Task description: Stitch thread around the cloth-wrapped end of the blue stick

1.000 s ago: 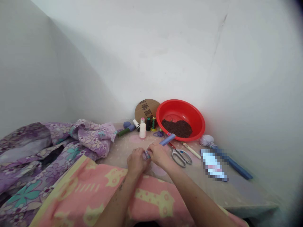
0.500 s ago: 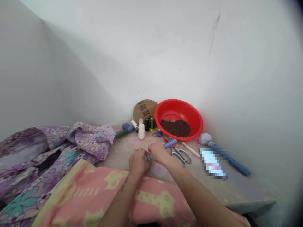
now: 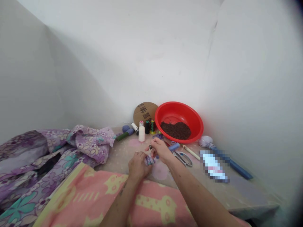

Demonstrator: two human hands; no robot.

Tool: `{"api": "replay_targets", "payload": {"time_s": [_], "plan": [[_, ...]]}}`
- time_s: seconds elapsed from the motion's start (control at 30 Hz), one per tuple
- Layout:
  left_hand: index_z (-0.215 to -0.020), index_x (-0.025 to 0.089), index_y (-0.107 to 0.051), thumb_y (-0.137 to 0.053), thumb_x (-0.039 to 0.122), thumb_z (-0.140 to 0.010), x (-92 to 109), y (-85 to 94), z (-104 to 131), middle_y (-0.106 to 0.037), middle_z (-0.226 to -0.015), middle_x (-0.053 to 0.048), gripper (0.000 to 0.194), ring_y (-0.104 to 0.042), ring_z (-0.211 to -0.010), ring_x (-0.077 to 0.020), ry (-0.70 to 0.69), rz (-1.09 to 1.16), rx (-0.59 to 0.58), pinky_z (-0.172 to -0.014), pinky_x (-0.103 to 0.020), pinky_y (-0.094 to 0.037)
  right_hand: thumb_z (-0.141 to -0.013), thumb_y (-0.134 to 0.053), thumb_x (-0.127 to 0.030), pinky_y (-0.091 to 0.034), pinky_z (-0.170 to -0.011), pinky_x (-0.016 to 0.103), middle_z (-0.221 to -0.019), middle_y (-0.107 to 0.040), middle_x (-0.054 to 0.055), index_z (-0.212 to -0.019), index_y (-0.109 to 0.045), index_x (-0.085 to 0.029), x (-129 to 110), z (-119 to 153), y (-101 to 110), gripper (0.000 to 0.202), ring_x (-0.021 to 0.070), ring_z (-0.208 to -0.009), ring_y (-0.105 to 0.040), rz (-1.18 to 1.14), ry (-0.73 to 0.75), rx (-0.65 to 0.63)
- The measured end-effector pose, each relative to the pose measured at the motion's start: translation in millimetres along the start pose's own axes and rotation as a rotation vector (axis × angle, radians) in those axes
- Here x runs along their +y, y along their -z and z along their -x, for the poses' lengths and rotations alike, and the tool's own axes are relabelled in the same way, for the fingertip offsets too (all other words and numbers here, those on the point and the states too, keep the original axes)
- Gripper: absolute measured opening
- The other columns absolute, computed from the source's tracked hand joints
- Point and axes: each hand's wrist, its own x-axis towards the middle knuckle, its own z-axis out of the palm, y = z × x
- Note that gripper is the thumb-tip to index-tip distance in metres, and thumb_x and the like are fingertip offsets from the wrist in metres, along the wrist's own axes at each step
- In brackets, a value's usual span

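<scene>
My left hand [image 3: 138, 166] is closed around a small rolled piece of purple floral cloth [image 3: 149, 160], pressing it down on the table. Just above and to the right of the cloth is my right hand [image 3: 161, 150], its thumb and fingers pinched together. Something thin and dark shows at those fingertips, too small to make out. Beyond the right hand lie a blue tube-like piece [image 3: 174, 146] and grey-handled scissors [image 3: 185, 159], partly covered by the wrist.
Several thread spools, including a white one [image 3: 141, 134], stand near a red basin [image 3: 179, 105] of dark brown grains. A cardboard disc [image 3: 144, 110] leans on the wall. Floral fabric [image 3: 92, 140] lies left, a pink-yellow cloth [image 3: 113, 192] in front, a blue-handled, white-headed stick [image 3: 239, 167] right.
My right hand has lifted up and away from the left, so more of the floral cloth shows. My left hand stays on the cloth. The view has tilted slightly upward.
</scene>
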Motion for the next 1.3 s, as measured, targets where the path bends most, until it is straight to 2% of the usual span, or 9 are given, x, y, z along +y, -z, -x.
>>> {"api": "replay_targets", "payload": {"time_s": [0.07, 0.17, 0.37, 0.47, 0.53, 0.67, 0.87, 1.07, 1.3], "plan": [[-0.087, 0.024, -0.055, -0.058, 0.035, -0.061, -3.6, -1.9, -0.1, -0.056, -0.090, 0.000, 0.028, -0.045, -0.091, -0.0164, -0.009, 0.015, 0.019, -0.070, -0.025, -0.034, -0.072, -0.046, -0.042, -0.037, -0.038, 0.021, -0.052, -0.053, -0.006, -0.075, -0.035, -0.022, -11.2, 2.8, -0.4, 0.023, 0.0088, -0.035, -0.045, -0.182, 0.024, 0.039], [-0.088, 0.024, -0.055, -0.058, 0.036, -0.061, -8.1, -3.2, -0.3, -0.056, -0.091, 0.000, 0.029, -0.046, -0.091, -0.0159, -0.017, 0.031, 0.037, -0.071, -0.024, -0.034, -0.072, -0.049, -0.041, -0.042, -0.046, 0.023, -0.044, -0.047, -0.009, -0.074, -0.039, -0.021, -30.9, 6.4, 5.1, 0.022, 0.0083, -0.038, -0.046, -0.262, 0.238, 0.184], [-0.087, 0.023, -0.055, -0.058, 0.036, -0.061, -8.5, -0.2, 0.7, -0.056, -0.092, 0.000, 0.030, -0.046, -0.093, -0.0164, 0.008, 0.040, 0.009, -0.072, -0.024, -0.034, -0.074, -0.050, -0.034, -0.043, -0.069, 0.026, -0.061, -0.058, -0.002, -0.075, -0.053, -0.018, -78.3, 24.0, 43.4, 0.017, 0.0103, -0.062, -0.056, 0.138, 0.718, 0.616], [-0.087, 0.023, -0.055, -0.059, 0.036, -0.060, -8.3, 0.1, 1.6, -0.056, -0.091, 0.000, 0.030, -0.046, -0.093, -0.0169, 0.008, 0.054, 0.015, -0.072, -0.025, -0.034, -0.076, -0.047, -0.036, -0.043, -0.069, 0.027, -0.061, -0.057, -0.001, -0.075, -0.054, -0.017, -94.2, 31.9, 71.0, 0.020, 0.0106, -0.062, -0.055, 0.264, 0.822, 0.842], [-0.086, 0.023, -0.055, -0.058, 0.037, -0.061, -8.5, -0.5, 1.9, -0.056, -0.091, 0.000, 0.029, -0.046, -0.092, -0.0170, 0.013, 0.062, 0.018, -0.071, -0.025, -0.034, -0.076, -0.047, -0.036, -0.043, -0.064, 0.026, -0.055, -0.053, -0.004, -0.078, -0.053, -0.017, -94.1, 31.9, 85.2, 0.020, 0.0093, -0.053, -0.052, 0.285, 0.829, 0.884], [-0.086, 0.024, -0.056, -0.058, 0.036, -0.060, -8.0, -0.6, 1.9, -0.056, -0.092, 0.000, 0.029, -0.045, -0.092, -0.0169, 0.018, 0.072, 0.029, -0.073, -0.025, -0.034, -0.075, -0.047, -0.036, -0.041, -0.055, 0.022, -0.050, -0.047, -0.005, -0.077, -0.054, -0.017, -64.4, 24.7, 88.5, 0.020, 0.0091, -0.049, -0.047, 0.386, 0.630, 0.648], [-0.086, 0.024, -0.056, -0.058, 0.039, -0.062, -8.1, 1.5, 1.9, -0.057, -0.091, 0.000, 0.028, -0.046, -0.093, -0.0165, 0.039, 0.065, -0.006, -0.072, -0.025, -0.035, -0.069, -0.053, -0.029, -0.039, -0.057, 0.023, -0.069, -0.061, 0.002, -0.078, -0.062, -0.016, 2.7, 24.1, 47.4, 0.019, 0.0134, -0.063, -0.052, 0.695, 0.358, 0.113], [-0.083, 0.025, -0.056, -0.055, 0.045, -0.064, -11.7, -3.5, 1.5, -0.057, -0.088, 0.000, 0.028, -0.046, -0.090, -0.0163, 0.001, 0.089, 0.070, -0.069, -0.025, -0.035, -0.068, -0.054, -0.025, -0.035, -0.055, 0.022, -0.060, -0.060, 0.000, -0.070, -0.064, -0.018, 28.6, 38.6, 23.7, 0.012, 0.0120, -0.057, -0.051, 0.883, 0.326, 0.058], [-0.087, 0.024, -0.056, -0.055, 0.043, -0.065, -8.4, 1.2, 2.2, -0.056, -0.094, -0.002, 0.029, -0.045, -0.094, -0.0165, 0.042, 0.074, 0.011, -0.073, -0.025, -0.035, -0.067, -0.057, -0.030, -0.032, -0.055, 0.022, -0.061, -0.061, 0.001, -0.069, -0.064, -0.019, 35.5, 45.2, 10.8, 0.014, 0.0137, -0.059, -0.052, 1.054, 0.285, 0.165]]}}
